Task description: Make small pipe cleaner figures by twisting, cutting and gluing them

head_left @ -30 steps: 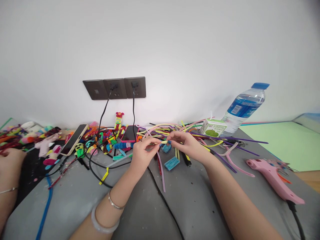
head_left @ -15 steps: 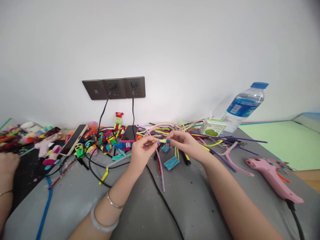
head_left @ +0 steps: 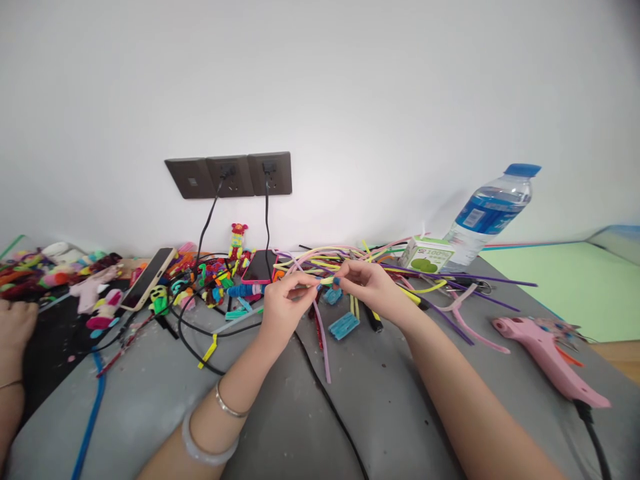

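Between my two hands a short yellow pipe cleaner piece (head_left: 327, 281) is pinched over the middle of the table. My left hand (head_left: 286, 300) closes its thumb and fingertips on the left end. The fingertips of my right hand (head_left: 367, 287) grip the other end, and they cover part of it. Just below the hands lie blue fuzzy bundles (head_left: 344, 326) and a lilac pipe cleaner (head_left: 323, 343). Behind them spreads a loose heap of long pipe cleaners (head_left: 345, 253) in yellow, pink and purple.
A pink glue gun (head_left: 550, 357) lies at right with its cord. Behind stand a tilted water bottle (head_left: 487, 217) and a green-white carton (head_left: 425, 255). Left are a phone (head_left: 149, 280), small fuzzy dolls (head_left: 159, 300), black cables (head_left: 183, 333) and another person's hand (head_left: 15, 330).
Both my hands stay almost in place, still pinching the yellow piece, with slight finger movement. The other person's hand at left has shifted a little.
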`<state>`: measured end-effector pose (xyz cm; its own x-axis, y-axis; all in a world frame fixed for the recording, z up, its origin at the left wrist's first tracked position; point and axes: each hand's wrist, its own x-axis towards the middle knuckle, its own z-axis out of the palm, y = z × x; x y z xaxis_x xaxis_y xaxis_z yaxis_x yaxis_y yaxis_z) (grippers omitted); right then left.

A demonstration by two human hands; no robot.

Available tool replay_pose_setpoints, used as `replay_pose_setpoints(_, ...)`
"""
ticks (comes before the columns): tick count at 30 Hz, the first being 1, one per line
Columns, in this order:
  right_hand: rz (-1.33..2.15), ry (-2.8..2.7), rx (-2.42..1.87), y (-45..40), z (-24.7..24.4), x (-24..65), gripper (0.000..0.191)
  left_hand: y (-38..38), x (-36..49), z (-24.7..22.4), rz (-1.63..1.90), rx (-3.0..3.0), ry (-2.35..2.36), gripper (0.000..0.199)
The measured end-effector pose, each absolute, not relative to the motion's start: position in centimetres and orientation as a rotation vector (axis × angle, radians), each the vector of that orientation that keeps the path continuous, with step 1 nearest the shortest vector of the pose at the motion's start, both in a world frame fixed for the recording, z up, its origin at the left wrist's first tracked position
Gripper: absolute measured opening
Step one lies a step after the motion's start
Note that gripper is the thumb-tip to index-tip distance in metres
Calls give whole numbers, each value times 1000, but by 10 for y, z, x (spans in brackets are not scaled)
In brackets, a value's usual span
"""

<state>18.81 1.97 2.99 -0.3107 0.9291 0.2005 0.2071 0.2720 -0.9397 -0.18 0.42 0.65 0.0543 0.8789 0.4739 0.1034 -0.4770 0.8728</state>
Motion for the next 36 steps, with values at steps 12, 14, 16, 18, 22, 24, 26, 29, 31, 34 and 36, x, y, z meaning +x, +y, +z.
replay_pose_setpoints(12,696,-1799,-1220,9,32,172,10,4,-2,5,1564,1790,972,8)
replay_pose_setpoints(14,580,-1801,-1281,6,31,167,10,4,-2,5,1571,1836,967,8)
replay_pose_setpoints(16,461,-1792,-1315,4,30,163,13,3,-2,6,1568,1877,971,8)
replay_pose_setpoints(18,377,-1788,-1317,4,28,161,14,3,-2,7,1561,1876,986,8)
replay_pose_setpoints(22,309,-1833,-1234,8,29,167,11,3,-1,9,1491,1763,1042,10)
replay_pose_setpoints(24,245,-1879,-1172,11,31,173,12,4,0,9,1425,1704,1054,12)
replay_pose_setpoints(26,178,-1913,-1132,14,32,181,13,5,0,7,1341,1664,1041,13)
replay_pose_setpoints(29,201,-1917,-1091,18,34,191,14,6,0,4,1166,1654,990,18)
replay_pose_setpoints(31,285,-1910,-1050,20,34,196,15,5,1,2,1055,1683,965,20)
replay_pose_setpoints(34,402,-1947,-973,22,32,199,15,3,1,3,980,1724,955,17)
replay_pose_setpoints(36,464,-1991,-913,22,31,198,14,4,1,5,1005,1698,941,15)
